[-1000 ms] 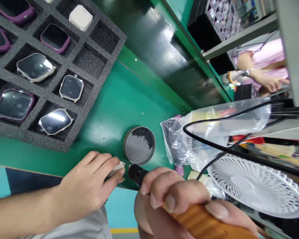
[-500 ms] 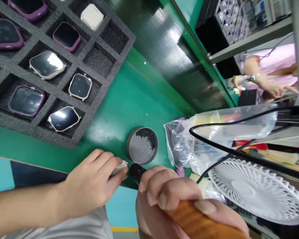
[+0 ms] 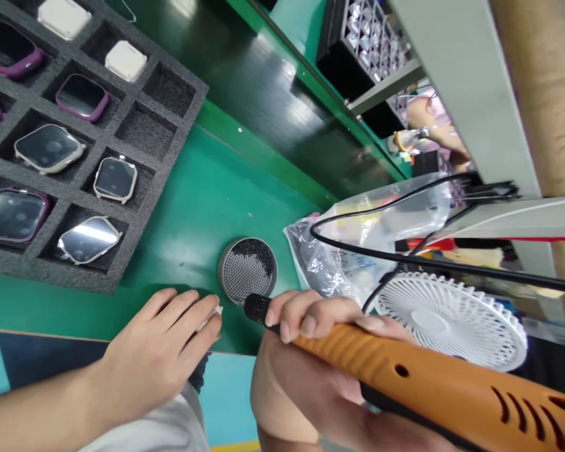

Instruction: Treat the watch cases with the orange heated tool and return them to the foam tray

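My right hand [image 3: 315, 351] is wrapped around an orange electric screwdriver [image 3: 405, 370] with a black nose. The nose points left, and its tip overlaps the lower rim of a round dish [image 3: 222, 276] in view; I cannot tell whether they touch. Small black pieces, seemingly screws, lie on the dish's perforated grey plate. Left of the dish, my left hand [image 3: 169, 342] is closed on a small off-white watch case [image 3: 211, 317], mostly covered by the fingers. Above that hand, a dark foam tray [image 3: 122, 267] holds several purple and off-white watches [image 3: 116, 179] in its compartments.
A clear plastic bag [image 3: 324, 267] lies right of the dish, with a black cable [image 3: 381, 256] looping across it. Beyond stand a white fan [image 3: 447, 320] and a grey shelf frame [image 3: 489, 94]. Another person's arm [image 3: 440, 129] shows behind, at upper right.
The screwdriver's nose has risen from beside the left hand to the dish's lower rim. More of its orange body shows. The left hand keeps its grip. The whole view has shifted, moving the tray leftward.
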`<move>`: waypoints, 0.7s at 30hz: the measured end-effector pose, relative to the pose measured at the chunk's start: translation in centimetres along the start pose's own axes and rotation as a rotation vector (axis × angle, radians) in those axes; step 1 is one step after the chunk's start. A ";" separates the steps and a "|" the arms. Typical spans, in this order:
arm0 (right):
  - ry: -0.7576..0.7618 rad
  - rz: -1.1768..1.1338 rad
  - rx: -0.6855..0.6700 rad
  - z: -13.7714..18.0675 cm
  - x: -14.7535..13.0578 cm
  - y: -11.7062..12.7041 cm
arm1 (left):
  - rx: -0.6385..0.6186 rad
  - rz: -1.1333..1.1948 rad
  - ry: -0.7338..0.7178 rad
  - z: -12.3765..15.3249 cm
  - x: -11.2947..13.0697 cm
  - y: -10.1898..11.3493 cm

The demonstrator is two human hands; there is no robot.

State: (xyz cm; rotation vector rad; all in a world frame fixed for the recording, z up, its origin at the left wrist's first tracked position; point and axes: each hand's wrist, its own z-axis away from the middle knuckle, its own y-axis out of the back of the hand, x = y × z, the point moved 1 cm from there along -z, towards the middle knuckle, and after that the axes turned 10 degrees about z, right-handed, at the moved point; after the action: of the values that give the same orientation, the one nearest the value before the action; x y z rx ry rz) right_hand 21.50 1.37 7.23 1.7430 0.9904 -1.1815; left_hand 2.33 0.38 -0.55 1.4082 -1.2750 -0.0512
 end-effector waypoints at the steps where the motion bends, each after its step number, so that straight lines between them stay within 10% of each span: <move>1: -0.016 0.015 -0.027 0.0 0.1 0.3 | 0.013 -0.016 0.022 0.0 0.1 -0.1; 21: 0.041 -0.055 0.077 0.3 0.2 -0.7 | -0.088 0.062 0.040 0.5 -0.1 -0.2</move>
State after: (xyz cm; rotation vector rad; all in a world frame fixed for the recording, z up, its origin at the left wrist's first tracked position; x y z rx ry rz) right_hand 20.78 1.40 6.87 1.8170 1.0354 -1.2374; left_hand 2.07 0.12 -0.89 1.2875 -1.2677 -0.0366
